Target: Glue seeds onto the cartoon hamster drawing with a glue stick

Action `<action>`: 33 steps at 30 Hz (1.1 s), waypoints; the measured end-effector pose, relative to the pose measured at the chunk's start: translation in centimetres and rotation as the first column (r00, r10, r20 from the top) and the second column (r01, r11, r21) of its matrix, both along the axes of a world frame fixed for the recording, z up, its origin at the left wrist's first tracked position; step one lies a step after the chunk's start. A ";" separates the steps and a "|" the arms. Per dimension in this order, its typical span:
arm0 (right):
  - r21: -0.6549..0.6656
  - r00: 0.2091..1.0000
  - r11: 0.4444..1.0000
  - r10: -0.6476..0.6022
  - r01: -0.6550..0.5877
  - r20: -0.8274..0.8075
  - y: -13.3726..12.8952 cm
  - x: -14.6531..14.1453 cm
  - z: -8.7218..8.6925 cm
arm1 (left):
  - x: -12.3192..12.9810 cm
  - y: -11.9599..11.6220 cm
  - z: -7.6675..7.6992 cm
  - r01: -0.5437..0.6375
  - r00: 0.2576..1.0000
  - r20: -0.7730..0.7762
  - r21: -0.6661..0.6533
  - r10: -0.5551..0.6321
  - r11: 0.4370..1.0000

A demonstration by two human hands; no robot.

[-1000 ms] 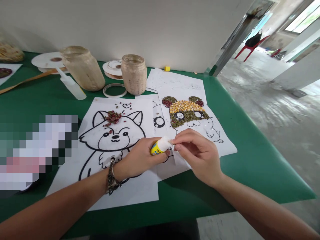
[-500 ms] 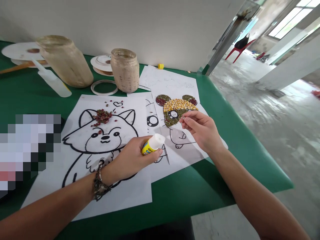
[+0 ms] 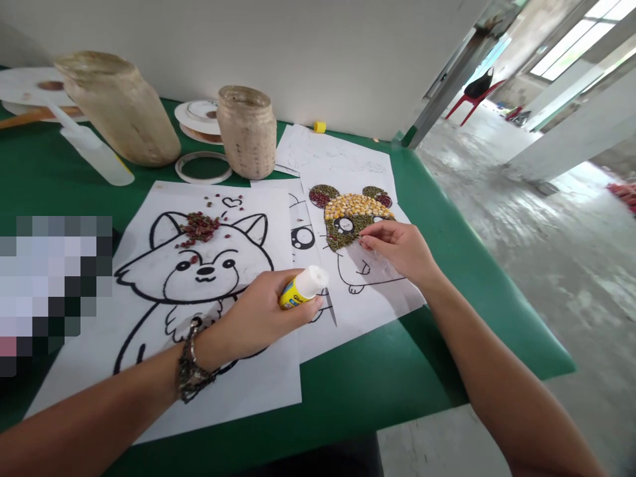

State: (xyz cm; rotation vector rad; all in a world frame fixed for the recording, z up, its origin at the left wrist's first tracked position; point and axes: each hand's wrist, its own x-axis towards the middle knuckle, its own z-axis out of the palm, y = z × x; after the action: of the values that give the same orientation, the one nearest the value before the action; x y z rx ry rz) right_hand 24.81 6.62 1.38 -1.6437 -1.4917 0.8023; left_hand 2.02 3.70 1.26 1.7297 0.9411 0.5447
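Note:
My left hand (image 3: 263, 311) is closed around a yellow glue stick (image 3: 294, 295) with a white top, held over the papers. My right hand (image 3: 397, 248) pinches its fingertips at the lower face of a mouse-like drawing (image 3: 365, 268); whatever is between them is too small to name. Yellow corn kernels (image 3: 350, 205) cover that animal's forehead, green beans (image 3: 342, 240) its lower face, and green and red beans its ears. Left of it lies a fox-like line drawing (image 3: 209, 291), with a small pile of red and green beans (image 3: 201, 227) on its head.
Along the wall stand a large jar (image 3: 122, 112) and a smaller jar (image 3: 247, 132), with a white spool (image 3: 196, 119), a tape ring (image 3: 203, 167) and a white squeeze bottle (image 3: 99, 156). A yellow cap (image 3: 319, 126) lies behind the papers. The green table (image 3: 501, 311) ends at the right.
My right hand's fingertips have come down onto the mouse-like drawing's lower face, and the hand lies flatter. My left hand still holds the glue stick in nearly the same spot. The view has shifted slightly.

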 end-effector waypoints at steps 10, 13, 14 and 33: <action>0.046 0.996 0.999 0.004 -0.008 0.090 -0.3 -0.4 -0.4 | 0.0 0.0 0.1 0.002 1.000 -0.005 -0.005 -0.002 1.000; 0.106 0.974 0.994 0.006 -0.030 0.225 -0.3 -0.4 -0.5 | 0.1 0.0 0.0 -0.001 1.000 0.009 -0.003 0.001 1.000; 0.127 0.965 0.991 0.010 -0.045 0.260 -0.2 -0.4 -0.6 | 0.1 0.0 0.0 0.001 1.000 0.012 -0.004 0.000 1.000; 0.198 0.876 0.975 -0.011 -0.096 0.482 -0.1 -0.3 -0.9 | 0.1 0.0 -0.1 0.006 1.000 -0.003 0.000 -0.006 1.000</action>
State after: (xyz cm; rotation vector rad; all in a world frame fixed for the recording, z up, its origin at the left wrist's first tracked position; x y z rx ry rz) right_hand 24.46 6.53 0.48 -1.7210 -1.8865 0.2345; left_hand 2.08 3.70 1.18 1.7332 0.9375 0.5382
